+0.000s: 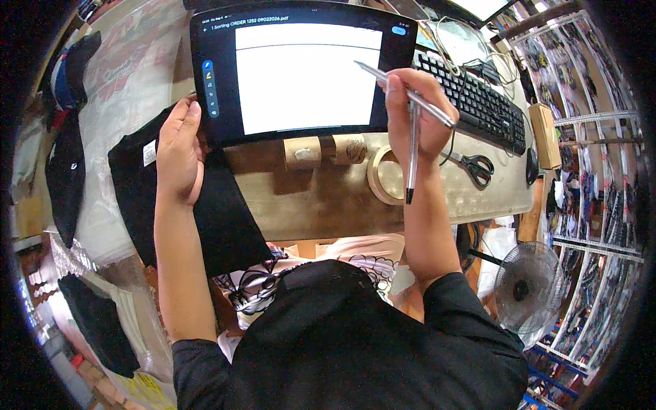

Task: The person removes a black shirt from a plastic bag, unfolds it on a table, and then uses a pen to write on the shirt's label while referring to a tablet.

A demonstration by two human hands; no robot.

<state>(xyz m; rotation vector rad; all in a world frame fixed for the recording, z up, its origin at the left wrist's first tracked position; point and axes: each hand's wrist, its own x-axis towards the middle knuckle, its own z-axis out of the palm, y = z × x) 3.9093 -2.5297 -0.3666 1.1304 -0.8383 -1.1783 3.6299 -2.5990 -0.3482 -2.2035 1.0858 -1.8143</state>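
Observation:
A black tablet (307,131) with a mostly white page on its screen is tilted up at the far side of the desk. My left hand (180,152) grips its lower left corner, thumb in front and the other fingers hidden behind. In my right hand (425,113) are two slim tools. One is a silver stylus (403,89), its tip pointing at the right part of the page; whether it touches the glass I cannot tell. The other, a clear pen with a dark end (412,154), hangs down along my wrist. Black folded cloth (229,212) with a white label lies beneath my left arm.
Right of the tablet lie a black keyboard (471,99), black scissors (476,169) and a mouse (531,167). A tape roll (384,176) and two small brown rolls (303,153) sit before the tablet. A fan (526,288) stands lower right, by packed shelves (588,205).

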